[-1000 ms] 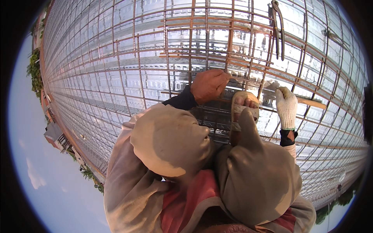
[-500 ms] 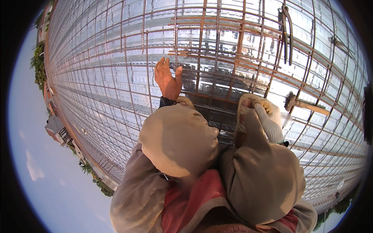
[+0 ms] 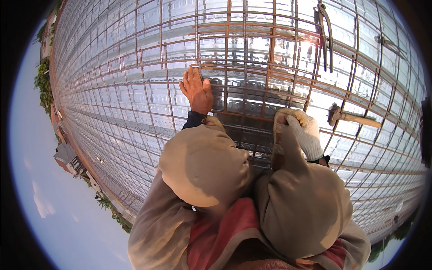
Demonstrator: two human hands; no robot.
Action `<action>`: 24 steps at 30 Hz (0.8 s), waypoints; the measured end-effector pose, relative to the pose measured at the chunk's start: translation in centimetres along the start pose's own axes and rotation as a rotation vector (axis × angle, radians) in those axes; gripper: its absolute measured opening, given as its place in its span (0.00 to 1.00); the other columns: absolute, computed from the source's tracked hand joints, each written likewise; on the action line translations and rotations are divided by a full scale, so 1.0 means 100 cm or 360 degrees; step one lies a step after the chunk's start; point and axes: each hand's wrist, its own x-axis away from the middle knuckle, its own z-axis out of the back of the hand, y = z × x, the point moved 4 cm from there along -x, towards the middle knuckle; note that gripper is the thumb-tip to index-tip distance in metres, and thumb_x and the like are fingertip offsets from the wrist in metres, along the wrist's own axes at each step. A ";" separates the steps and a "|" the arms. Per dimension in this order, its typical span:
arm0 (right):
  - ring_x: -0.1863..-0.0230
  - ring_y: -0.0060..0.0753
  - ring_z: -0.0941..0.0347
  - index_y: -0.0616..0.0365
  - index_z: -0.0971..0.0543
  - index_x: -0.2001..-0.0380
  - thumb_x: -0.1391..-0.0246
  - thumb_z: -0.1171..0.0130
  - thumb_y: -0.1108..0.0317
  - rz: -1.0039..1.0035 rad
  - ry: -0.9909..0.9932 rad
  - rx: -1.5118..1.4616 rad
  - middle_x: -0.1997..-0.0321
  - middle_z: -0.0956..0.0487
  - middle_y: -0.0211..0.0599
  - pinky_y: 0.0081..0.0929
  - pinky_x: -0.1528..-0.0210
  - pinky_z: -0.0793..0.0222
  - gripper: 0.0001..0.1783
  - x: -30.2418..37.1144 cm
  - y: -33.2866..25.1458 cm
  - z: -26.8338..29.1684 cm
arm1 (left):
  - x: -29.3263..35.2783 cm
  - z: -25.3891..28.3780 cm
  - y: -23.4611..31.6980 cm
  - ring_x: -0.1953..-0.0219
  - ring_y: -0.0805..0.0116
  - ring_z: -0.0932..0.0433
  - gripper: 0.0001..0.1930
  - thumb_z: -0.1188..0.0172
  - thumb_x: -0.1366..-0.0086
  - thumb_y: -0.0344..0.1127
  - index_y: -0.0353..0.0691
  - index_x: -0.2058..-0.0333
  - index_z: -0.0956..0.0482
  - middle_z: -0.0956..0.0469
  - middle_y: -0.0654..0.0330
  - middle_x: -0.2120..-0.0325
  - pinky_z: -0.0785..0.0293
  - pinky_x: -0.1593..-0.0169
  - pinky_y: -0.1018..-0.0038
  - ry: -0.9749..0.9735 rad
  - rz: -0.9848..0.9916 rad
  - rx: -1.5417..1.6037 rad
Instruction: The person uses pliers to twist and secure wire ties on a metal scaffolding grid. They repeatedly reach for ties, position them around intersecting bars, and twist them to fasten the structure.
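Below me spreads a grid of rusty steel reinforcing bars (image 3: 227,67) over shiny metal decking. My left hand (image 3: 196,92), bare, is stretched out over the bars beyond my left knee. Its fingers are extended and nothing shows in it; whether it touches a bar I cannot tell. My right hand (image 3: 308,135) wears a white knit glove with a yellowish palm. It is beside my right foot (image 3: 279,132), fingers curled in. What it grips, if anything, is hidden. A wooden-handled hammer (image 3: 361,120) lies on the bars to its right.
Long-handled pincers (image 3: 325,36) rest on the grid at the far right. Another metal tool (image 3: 389,44), too small to make out, lies beyond them. My bent knees (image 3: 204,164) fill the lower middle. A house (image 3: 66,157) and trees stand past the deck's left edge.
My left hand has turned and shifted slightly, its fingers straighter over the bars. My gloved right hand has drawn a little left, closer against my foot. The hammer and pincers stay on the grid.
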 end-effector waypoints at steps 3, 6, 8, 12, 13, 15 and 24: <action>0.49 0.37 0.12 0.59 0.11 0.46 0.27 0.46 0.61 0.0040 -0.0013 0.0003 0.51 0.09 0.45 0.35 0.42 0.19 0.20 -0.003 -0.005 0.002 | 0.003 -0.002 -0.004 0.17 0.40 0.48 0.32 0.56 0.16 0.50 0.33 0.24 0.33 0.41 0.45 0.19 0.65 0.18 0.34 -0.0017 0.0012 -0.0016; 0.50 0.37 0.13 0.62 0.11 0.50 0.28 0.45 0.61 0.0048 -0.0001 -0.0024 0.54 0.09 0.43 0.34 0.44 0.19 0.19 0.000 -0.010 0.007 | 0.003 -0.003 -0.009 0.17 0.43 0.47 0.33 0.56 0.16 0.50 0.34 0.23 0.36 0.41 0.46 0.19 0.65 0.18 0.35 -0.0029 -0.0005 -0.0044; 0.52 0.39 0.13 0.62 0.11 0.53 0.28 0.45 0.59 0.0083 0.0014 0.0014 0.56 0.10 0.44 0.35 0.45 0.20 0.19 0.002 -0.009 0.012 | 0.002 -0.005 -0.009 0.18 0.43 0.46 0.32 0.54 0.16 0.50 0.36 0.23 0.35 0.41 0.47 0.19 0.64 0.18 0.35 -0.0063 0.0007 -0.0039; 0.53 0.44 0.13 0.62 0.11 0.54 0.28 0.45 0.56 0.0146 0.0043 0.0107 0.56 0.10 0.46 0.38 0.45 0.20 0.21 0.001 -0.007 0.011 | -0.002 0.001 -0.011 0.19 0.42 0.43 0.33 0.50 0.17 0.50 0.35 0.23 0.35 0.40 0.46 0.19 0.64 0.17 0.35 -0.0134 0.0057 -0.0040; 0.54 0.45 0.14 0.62 0.11 0.54 0.27 0.46 0.56 0.0149 0.0040 0.0090 0.56 0.11 0.46 0.38 0.45 0.20 0.21 0.001 -0.004 0.010 | -0.003 0.002 -0.012 0.19 0.41 0.43 0.34 0.50 0.17 0.50 0.35 0.23 0.35 0.40 0.45 0.19 0.65 0.17 0.35 -0.0161 0.0071 -0.0037; 0.54 0.45 0.14 0.61 0.11 0.53 0.27 0.45 0.56 0.0155 0.0038 0.0067 0.55 0.11 0.46 0.38 0.46 0.20 0.21 0.003 -0.006 0.010 | -0.004 0.003 -0.011 0.20 0.39 0.40 0.32 0.47 0.18 0.48 0.34 0.24 0.33 0.38 0.44 0.20 0.59 0.18 0.36 -0.0150 0.0050 -0.0062; 0.56 0.58 0.13 0.55 0.14 0.52 0.27 0.43 0.58 0.0276 0.0329 0.0523 0.60 0.11 0.52 0.48 0.51 0.19 0.15 -0.001 0.002 0.023 | -0.017 0.062 0.097 0.26 0.37 0.31 0.29 0.35 0.24 0.39 0.36 0.29 0.27 0.29 0.45 0.26 0.37 0.24 0.43 0.0223 -0.0648 0.0421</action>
